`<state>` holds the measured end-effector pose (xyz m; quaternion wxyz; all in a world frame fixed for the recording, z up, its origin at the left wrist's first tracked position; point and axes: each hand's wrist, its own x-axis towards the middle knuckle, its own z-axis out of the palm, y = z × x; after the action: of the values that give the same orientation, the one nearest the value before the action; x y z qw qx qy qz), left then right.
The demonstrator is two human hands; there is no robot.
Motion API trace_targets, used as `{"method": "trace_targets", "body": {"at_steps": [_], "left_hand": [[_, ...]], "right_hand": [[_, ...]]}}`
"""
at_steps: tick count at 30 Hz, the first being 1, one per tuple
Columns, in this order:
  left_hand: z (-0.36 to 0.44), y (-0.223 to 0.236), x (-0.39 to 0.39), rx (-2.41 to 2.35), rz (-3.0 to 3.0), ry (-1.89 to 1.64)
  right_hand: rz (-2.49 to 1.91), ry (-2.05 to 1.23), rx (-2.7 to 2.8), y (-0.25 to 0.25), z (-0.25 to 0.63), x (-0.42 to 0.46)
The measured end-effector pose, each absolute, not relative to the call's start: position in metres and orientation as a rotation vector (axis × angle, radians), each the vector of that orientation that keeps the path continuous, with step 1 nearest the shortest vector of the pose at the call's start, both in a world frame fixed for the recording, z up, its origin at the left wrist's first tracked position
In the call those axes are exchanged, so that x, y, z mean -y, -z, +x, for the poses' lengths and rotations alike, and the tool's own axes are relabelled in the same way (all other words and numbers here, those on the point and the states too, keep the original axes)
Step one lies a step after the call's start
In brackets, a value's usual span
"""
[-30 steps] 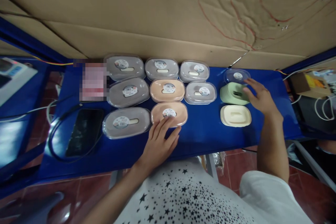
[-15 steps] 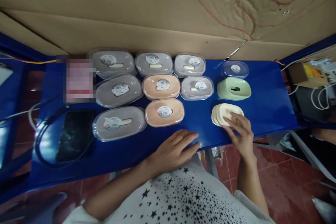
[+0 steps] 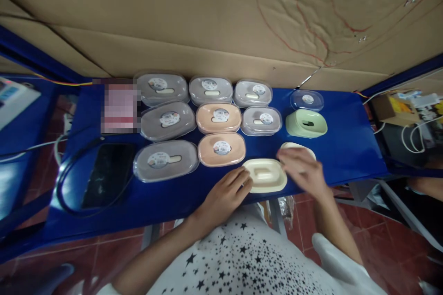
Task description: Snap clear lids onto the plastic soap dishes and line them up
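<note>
Left hand point(image 3: 226, 192) had the cream tray point(image 3: 266, 175) pinched by one end, lower right of centre; right hand point(image 3: 304, 170) was blurry beside it, couldn't tell its grip.

Six grey boxes point(image 3: 166, 160), two peach boxes point(image 3: 222, 150), two cream pieces point(image 3: 266, 175), one green container point(image 3: 305, 125).

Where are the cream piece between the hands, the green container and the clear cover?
Cream piece point(image 3: 265, 174): head view, middle, inside its rim.
Green container point(image 3: 305, 133): head view, front wall.
Clear cover point(image 3: 307, 99): head view, its label.
</note>
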<state>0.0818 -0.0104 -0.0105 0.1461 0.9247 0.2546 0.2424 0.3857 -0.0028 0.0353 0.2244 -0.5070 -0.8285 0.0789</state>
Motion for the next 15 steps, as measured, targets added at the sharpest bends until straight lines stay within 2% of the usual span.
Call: {"method": "trace_targets", "body": {"at_steps": [3, 7, 12, 15], "left_hand": [[0.08, 0.015, 0.017, -0.763, 2.686, -0.64], [0.073, 0.017, 0.021, -0.833, 2.645, -0.659], [0.046, 0.022, 0.028, -0.894, 2.524, -0.699], [0.034, 0.025, 0.035, -1.004, 2.48, -0.769]], "right_hand": [[-1.743, 0.201, 2.194, -0.031, 0.445, -0.036], [-1.761, 0.333, 2.195, -0.03, 0.473, -0.05], [-1.634, 0.437, 2.269, -0.044, 0.411, 0.001], [-1.466, 0.316, 2.378, -0.045, 0.359, 0.04]]}}
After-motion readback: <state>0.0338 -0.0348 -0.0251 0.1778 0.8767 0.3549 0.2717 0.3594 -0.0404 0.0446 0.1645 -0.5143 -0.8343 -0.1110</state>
